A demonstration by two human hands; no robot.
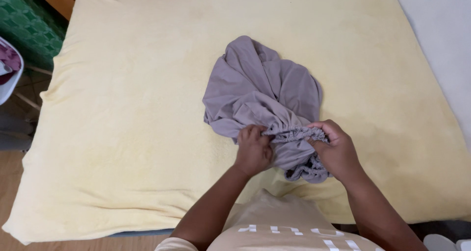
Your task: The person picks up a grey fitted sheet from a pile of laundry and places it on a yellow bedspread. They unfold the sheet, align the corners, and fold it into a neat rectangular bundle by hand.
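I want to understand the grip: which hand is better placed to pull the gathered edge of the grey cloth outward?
Probably the right hand: it grips the grey cloth at the gathered edge's outer end. The left hand pinches nearer the bunched middle.

A grey garment [265, 96] lies crumpled in a loose heap on a pale yellow blanket [122, 108], its gathered, frilly elastic edge bunched up at the near side.
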